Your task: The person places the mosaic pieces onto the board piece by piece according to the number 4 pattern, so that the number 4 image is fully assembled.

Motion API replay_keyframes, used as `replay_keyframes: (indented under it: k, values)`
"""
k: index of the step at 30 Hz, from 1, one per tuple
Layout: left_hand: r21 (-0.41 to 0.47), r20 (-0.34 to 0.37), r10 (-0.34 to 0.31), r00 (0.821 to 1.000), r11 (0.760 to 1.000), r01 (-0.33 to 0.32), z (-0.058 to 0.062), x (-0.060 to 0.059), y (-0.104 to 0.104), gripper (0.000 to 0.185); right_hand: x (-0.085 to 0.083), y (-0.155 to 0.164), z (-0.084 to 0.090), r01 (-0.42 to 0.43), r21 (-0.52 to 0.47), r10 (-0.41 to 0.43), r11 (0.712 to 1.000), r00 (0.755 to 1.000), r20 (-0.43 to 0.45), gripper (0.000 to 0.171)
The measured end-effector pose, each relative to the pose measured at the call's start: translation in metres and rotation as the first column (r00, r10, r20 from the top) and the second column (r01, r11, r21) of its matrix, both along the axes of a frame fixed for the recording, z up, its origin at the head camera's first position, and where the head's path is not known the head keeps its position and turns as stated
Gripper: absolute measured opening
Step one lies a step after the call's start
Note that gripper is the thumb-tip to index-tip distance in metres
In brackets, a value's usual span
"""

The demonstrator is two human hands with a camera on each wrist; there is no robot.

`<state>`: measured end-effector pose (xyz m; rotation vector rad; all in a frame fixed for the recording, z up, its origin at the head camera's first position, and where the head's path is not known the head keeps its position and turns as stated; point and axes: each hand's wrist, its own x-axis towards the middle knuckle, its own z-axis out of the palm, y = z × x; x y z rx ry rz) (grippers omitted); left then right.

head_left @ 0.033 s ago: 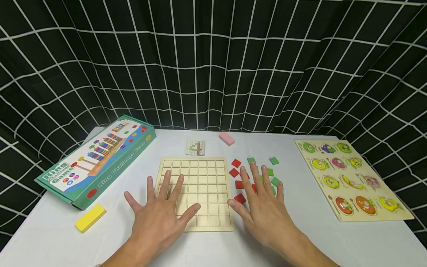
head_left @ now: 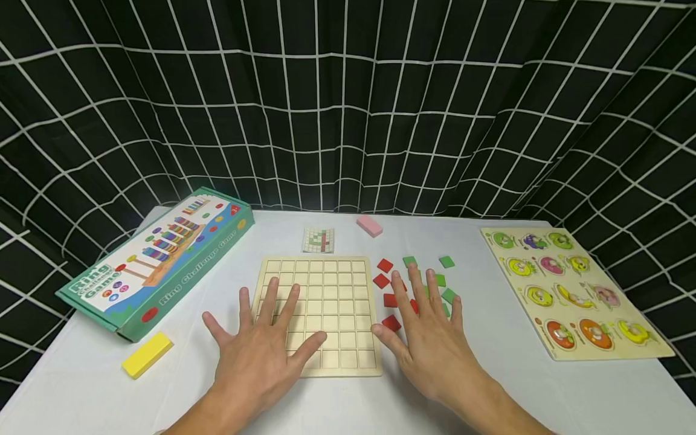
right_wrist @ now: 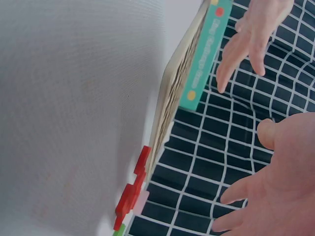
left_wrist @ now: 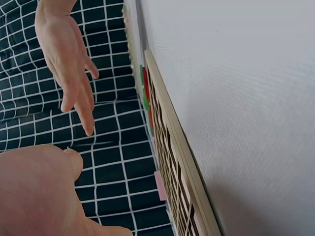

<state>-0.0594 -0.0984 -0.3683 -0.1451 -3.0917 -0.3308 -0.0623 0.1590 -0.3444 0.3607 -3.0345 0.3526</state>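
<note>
My left hand (head_left: 258,356), fingers spread, is held over the left part of a wooden grid board (head_left: 345,311). To its right, my right hand (head_left: 435,350) is spread over loose square tiles, some red (head_left: 391,323) and some green (head_left: 447,261). Both wrist views show the hands in the air, apart from the board and the tabletop. Neither hand holds anything. The right hand's fingers cover part of the tile group, and the left hand hides the board's lower left corner. Behind the board lies a small card (head_left: 318,240) printed with a coloured grid pattern.
A green ring game box (head_left: 163,260) lies at the left, with a yellow block (head_left: 147,355) in front of it. The pink block (head_left: 370,226) is at the back. A wooden fruit puzzle board (head_left: 576,296) occupies the right side. A black gridded curtain (head_left: 348,121) surrounds the white table.
</note>
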Motion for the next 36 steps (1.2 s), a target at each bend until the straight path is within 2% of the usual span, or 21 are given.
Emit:
replay_keyframes:
  k: [12,21,28,36]
  values:
    - [0.01,0.016,-0.001,1.0,1.0,0.001,0.0,0.002,-0.001,0.093,-0.002,0.007,0.001,0.0,-0.001,0.0,1.0,1.0,-0.001,0.088]
    - [0.029,0.059,-0.006,0.998,1.0,0.004,0.003,0.002,-0.008,0.101,-0.013,0.019,0.007,0.002,-0.065,-0.004,0.998,0.999,-0.037,0.086]
    - [0.036,0.113,-0.026,0.993,0.999,0.022,-0.001,0.001,-0.019,0.113,-0.036,0.037,0.013,0.022,-0.147,-0.027,0.989,0.999,-0.027,0.077]
    - [0.079,0.22,-0.041,0.975,0.997,0.024,-0.008,-0.003,-0.035,0.126,-0.08,0.066,0.012,0.024,-0.227,-0.011,0.974,0.998,0.058,0.048]
